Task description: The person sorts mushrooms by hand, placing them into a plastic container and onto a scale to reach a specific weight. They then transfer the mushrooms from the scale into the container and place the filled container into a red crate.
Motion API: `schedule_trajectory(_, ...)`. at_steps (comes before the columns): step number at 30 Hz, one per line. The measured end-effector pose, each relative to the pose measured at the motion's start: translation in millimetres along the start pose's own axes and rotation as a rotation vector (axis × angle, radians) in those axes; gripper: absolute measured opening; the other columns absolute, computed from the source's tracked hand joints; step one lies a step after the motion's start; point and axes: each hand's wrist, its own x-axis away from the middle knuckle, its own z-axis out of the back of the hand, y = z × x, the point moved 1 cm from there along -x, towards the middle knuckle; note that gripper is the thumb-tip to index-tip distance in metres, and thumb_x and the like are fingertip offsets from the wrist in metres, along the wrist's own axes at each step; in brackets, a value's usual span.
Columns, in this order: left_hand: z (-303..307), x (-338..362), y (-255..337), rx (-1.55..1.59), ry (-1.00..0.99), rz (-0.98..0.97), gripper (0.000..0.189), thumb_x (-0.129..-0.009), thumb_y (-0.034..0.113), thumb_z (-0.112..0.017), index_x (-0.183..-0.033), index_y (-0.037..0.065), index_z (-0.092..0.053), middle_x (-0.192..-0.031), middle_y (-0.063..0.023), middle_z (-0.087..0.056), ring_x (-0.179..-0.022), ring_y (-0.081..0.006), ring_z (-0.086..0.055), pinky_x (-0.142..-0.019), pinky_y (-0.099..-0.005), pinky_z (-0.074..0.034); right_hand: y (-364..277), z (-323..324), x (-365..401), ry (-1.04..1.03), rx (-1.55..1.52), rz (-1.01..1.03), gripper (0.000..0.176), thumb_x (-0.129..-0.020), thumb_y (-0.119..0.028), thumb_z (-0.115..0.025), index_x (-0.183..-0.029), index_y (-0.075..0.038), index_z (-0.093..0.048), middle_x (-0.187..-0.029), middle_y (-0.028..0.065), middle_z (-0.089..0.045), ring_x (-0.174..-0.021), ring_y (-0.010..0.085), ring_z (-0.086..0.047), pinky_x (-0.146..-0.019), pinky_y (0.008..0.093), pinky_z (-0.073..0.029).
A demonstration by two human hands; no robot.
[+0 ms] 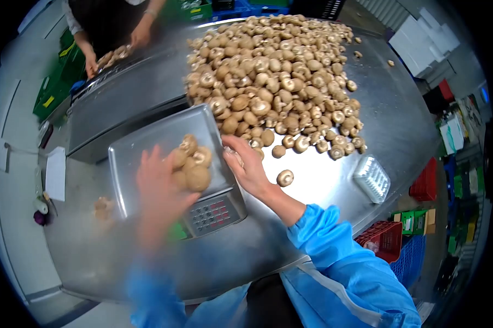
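Observation:
A loose cluster of brown mushrooms [194, 164] lies on the metal pan [131, 150] of a weighing scale. My left hand [161, 188], smeared by motion, is over the pan at the cluster's left side. Its fingers look stretched out, with the thumb apart and close to the front mushroom. Just off the pan's right edge is my right hand [249, 167], its fingers curled around something pale that they mostly hide. The scale's keypad [212, 214] faces me. Beyond both hands rises a large heap of brown mushrooms [273, 76] on the steel table [268, 240].
A single mushroom [284, 177] sits right of my right wrist. Further right is a clear plastic punnet [372, 179]. Red crates [383, 240] and a blue crate [409, 259] stand beyond the table edge. Across the table, a co-worker's hands [141, 34] handle mushrooms [114, 56].

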Motion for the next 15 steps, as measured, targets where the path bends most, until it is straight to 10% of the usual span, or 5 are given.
schedule_trajectory(9,8.8,90.5,42.0,0.198,0.14,0.247,0.055,-0.077,0.008,-0.071,-0.129,-0.002,-0.056,-0.134,-0.021,-0.056,-0.13,-0.0381,-0.049,-0.11,-0.0459,-0.036,74.2,233.3,151.3,0.345,0.429,-0.423,0.022,-0.088,-0.014,-0.074,-0.071,-0.002,-0.066,-0.059,0.0039,-0.063,-0.056,0.009,-0.058,-0.053,0.0263,-0.046)
schedule_trajectory(11,-3.0,118.7,63.4,0.22,0.095,0.351,0.049,-0.078,0.004,-0.068,-0.125,-0.003,-0.058,-0.128,-0.0199,-0.061,-0.124,-0.0346,-0.055,-0.108,-0.0436,-0.039,66.0,304.7,168.6,0.46,0.598,-0.496,0.014,-0.089,-0.019,-0.072,-0.09,-0.005,-0.068,-0.081,0.0096,-0.07,-0.069,0.0214,-0.067,-0.064,0.0336,-0.052)
schedule_trajectory(13,-18.9,131.9,101.7,0.348,0.095,0.385,0.045,-0.078,0.004,-0.067,-0.122,-0.003,-0.06,-0.123,-0.0184,-0.063,-0.119,-0.032,-0.058,-0.105,-0.041,-0.041,61.3,364.0,193.5,0.292,1.015,-0.426,0.065,-0.078,-0.027,-0.079,-0.132,-0.001,-0.054,-0.137,0.0225,-0.052,-0.129,0.0374,-0.049,-0.106,0.043,-0.041)
schedule_trajectory(15,-43.0,146.5,125.2,0.43,0.025,0.337,0.042,-0.079,0.007,-0.067,-0.12,-0.001,-0.062,-0.118,-0.0167,-0.064,-0.114,-0.0303,-0.06,-0.101,-0.0389,-0.044,78.0,403.0,222.7,0.121,1.062,-0.566,0.089,-0.073,-0.03,-0.084,-0.142,0.004,-0.04,-0.149,0.025,-0.039,-0.139,0.0409,-0.036,-0.115,0.0424,-0.032)
